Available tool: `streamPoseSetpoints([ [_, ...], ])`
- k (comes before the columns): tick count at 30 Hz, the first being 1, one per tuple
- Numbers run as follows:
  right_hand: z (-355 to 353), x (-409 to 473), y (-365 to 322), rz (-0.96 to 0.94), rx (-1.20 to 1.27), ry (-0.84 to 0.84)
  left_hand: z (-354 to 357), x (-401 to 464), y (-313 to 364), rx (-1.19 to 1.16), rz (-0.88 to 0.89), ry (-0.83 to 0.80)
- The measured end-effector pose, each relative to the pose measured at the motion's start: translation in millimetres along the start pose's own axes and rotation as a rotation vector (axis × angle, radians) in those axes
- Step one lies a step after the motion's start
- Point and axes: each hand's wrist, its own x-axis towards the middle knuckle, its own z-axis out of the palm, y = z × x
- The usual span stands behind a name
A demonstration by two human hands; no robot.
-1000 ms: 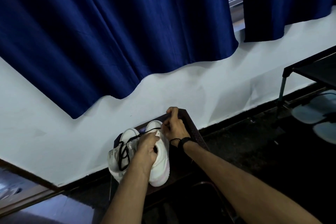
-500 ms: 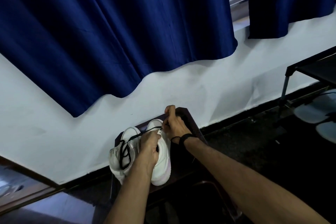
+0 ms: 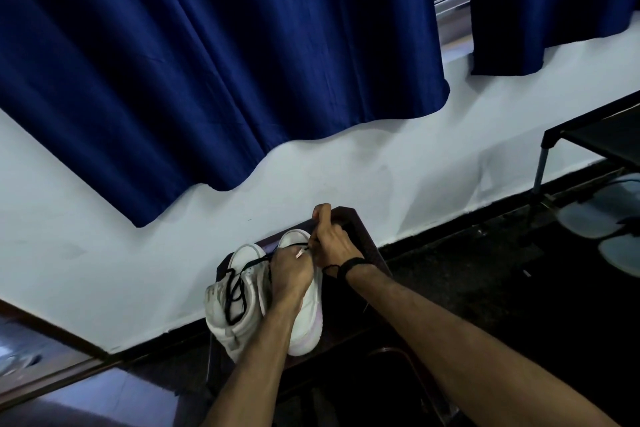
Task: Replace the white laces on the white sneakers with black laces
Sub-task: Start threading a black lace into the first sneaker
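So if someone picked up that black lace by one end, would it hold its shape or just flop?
Probably flop: the black lace lies in loose loops over the left sneaker, so it looks limp. It seems thin and likely light. Where it runs toward the left hand and right hand it looks straighter, so it probably straightens only under pull.

We see two white sneakers (image 3: pixel 239 315), one threaded with a black lace (image 3: pixel 232 291), on a dark brown tabletop (image 3: pixel 360 229). Behind them we see plain deep-blue curtains (image 3: pixel 207 62) over a white wall (image 3: pixel 346 163).
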Motion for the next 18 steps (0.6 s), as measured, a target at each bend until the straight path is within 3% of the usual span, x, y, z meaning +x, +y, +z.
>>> streamPoseSetpoints([
  [7, 4.8, -2.8, 1.6, 0.023, 0.081, -0.006, 1.8, 4.0, -6.6, -0.008, 0.018, -0.013],
  [14, 8.4, -11.7, 3.7, 0.036, 0.128, 0.122, -21.7, 59.4, -2.7, 0.449, -0.038, -0.213],
  [18, 9.3, -11.9, 3.5, 0.048, 0.119, 0.133, -25.7, 74.1, -2.1, 0.474, 0.015, -0.249],
])
